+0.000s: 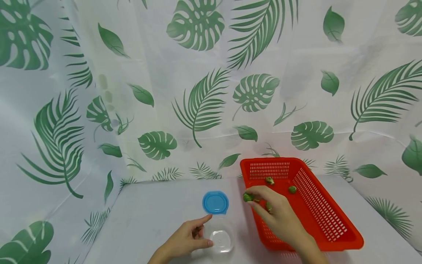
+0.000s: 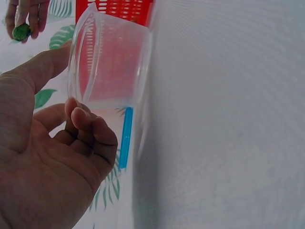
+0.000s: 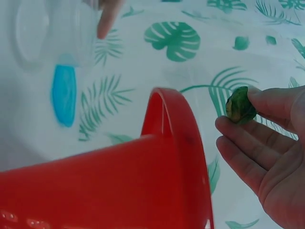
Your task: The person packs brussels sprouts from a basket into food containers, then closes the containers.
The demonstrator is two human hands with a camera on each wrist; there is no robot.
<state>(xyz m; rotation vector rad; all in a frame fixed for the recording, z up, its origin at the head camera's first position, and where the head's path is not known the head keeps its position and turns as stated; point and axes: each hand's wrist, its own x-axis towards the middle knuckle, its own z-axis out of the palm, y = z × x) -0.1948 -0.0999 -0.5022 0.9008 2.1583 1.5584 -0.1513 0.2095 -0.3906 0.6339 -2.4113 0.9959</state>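
Note:
My right hand (image 1: 278, 212) pinches a green Brussels sprout (image 1: 248, 197) between thumb and fingertips, above the left rim of the red plastic basket (image 1: 308, 216). Held up clear of the basket's edge, the sprout shows again in the right wrist view (image 3: 240, 106). Upright on the white table stands a clear plastic container (image 1: 222, 240), with its mouth uncovered. My left hand (image 1: 188, 236) holds it by the left side, thumb and index finger spread along the rim and the other fingers curled. In the left wrist view, the container (image 2: 116, 62) shows nothing inside.
Several more sprouts lie in the basket, one near its back wall (image 1: 269, 180) and another sprout (image 1: 292, 189) to the right. A blue lid (image 1: 215, 202) lies just behind the container. A leaf-patterned sheet (image 1: 211, 110) hangs behind the table.

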